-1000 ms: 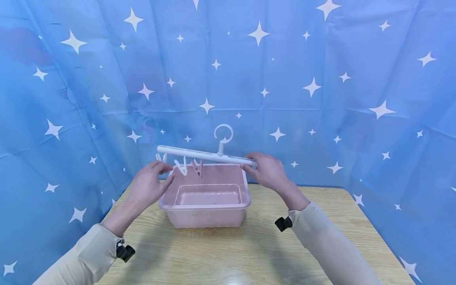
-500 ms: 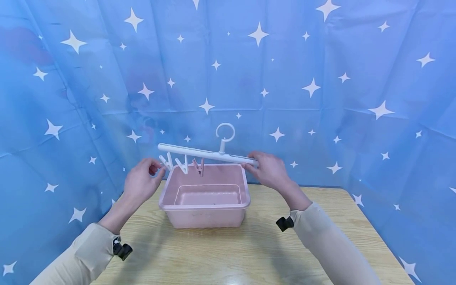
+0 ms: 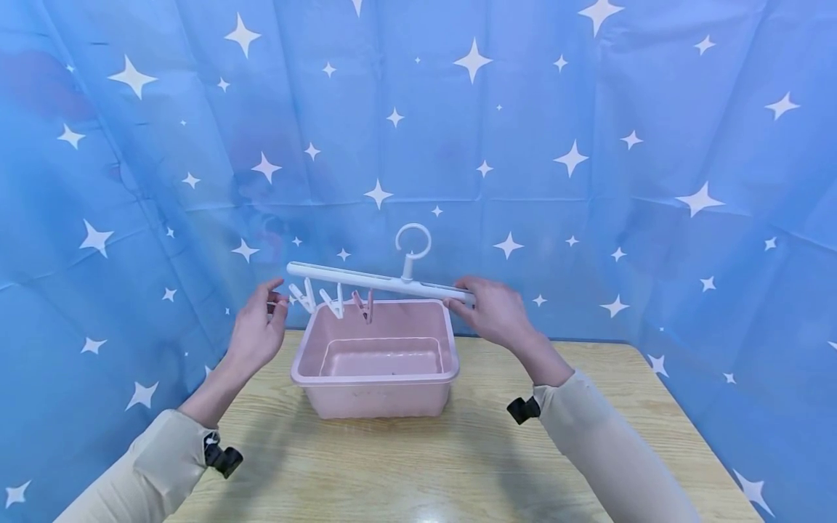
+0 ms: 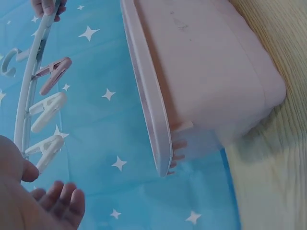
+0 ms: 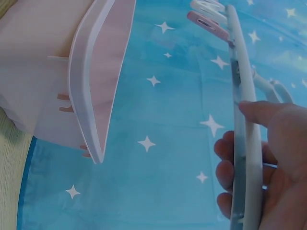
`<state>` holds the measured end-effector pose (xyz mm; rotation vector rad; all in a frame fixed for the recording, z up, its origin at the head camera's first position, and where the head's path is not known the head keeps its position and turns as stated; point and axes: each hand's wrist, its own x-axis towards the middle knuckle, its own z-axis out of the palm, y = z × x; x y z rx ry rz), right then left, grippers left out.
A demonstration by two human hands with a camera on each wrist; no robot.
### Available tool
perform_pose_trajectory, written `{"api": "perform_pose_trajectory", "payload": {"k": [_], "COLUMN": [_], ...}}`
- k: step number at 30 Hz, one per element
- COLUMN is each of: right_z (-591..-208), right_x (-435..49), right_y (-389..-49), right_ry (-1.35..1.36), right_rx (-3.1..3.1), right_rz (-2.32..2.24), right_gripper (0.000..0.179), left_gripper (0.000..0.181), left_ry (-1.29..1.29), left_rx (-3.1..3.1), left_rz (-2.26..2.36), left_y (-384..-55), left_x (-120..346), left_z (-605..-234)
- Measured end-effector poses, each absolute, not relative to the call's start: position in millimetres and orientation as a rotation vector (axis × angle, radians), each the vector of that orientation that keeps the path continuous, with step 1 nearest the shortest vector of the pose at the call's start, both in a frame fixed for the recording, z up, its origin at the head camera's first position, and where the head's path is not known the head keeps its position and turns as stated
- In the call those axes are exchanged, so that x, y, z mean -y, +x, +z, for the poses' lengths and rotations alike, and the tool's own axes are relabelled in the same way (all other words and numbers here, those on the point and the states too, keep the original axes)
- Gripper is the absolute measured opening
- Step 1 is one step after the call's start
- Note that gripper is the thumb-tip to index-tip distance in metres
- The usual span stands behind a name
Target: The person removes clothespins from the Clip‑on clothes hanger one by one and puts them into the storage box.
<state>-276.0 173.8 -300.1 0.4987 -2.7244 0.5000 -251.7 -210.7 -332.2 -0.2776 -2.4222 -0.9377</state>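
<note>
Since a second ago the left hand (image 3: 256, 332) has drawn leftward, away from the outermost white clip (image 4: 51, 149), its fingers loose and apart from the thumb. Tilted, left end higher, the white hanger (image 3: 353, 279) is held up near the pink basin's (image 3: 382, 401) far rim, its right end gripped by the right hand (image 3: 493, 311). That clip, a second white clip (image 4: 49, 112) and a pink clip (image 4: 56, 75) hang below its left half. The basin stands toward the far edge of the tabletop (image 3: 405, 472).

Hanger (image 3: 353, 278) in right hand (image 3: 495, 314) looks smooth plastic. Tub (image 3: 375, 399) beside left hand (image 3: 258, 328), plastic, matt outside; tabletop (image 3: 399, 472) below, semi-gloss woodgrain.
</note>
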Motion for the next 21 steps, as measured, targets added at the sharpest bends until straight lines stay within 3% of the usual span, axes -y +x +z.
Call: {"api": "perform_pose_trajectory", "payload": {"k": [12, 21], "right_z": [-300.2, -300.3], "right_x": [-173.1, -172.4], "right_y": [-275.5, -274.4], "right_ry": [0.522, 0.533], "right_rx": [2.727, 2.716], "right_rz": [0.520, 0.523], "right_gripper": [0.039, 0.038], "left_gripper": [0.053, 0.053], "left_ry": [-0.380, -0.395], "left_rx": [2.403, 2.285], "left_rz": [-1.861, -2.117], "left_y": [-253.5, -254.0], "left_x": [213.7, 214.5], "left_z": [-325.7, -323.6]}}
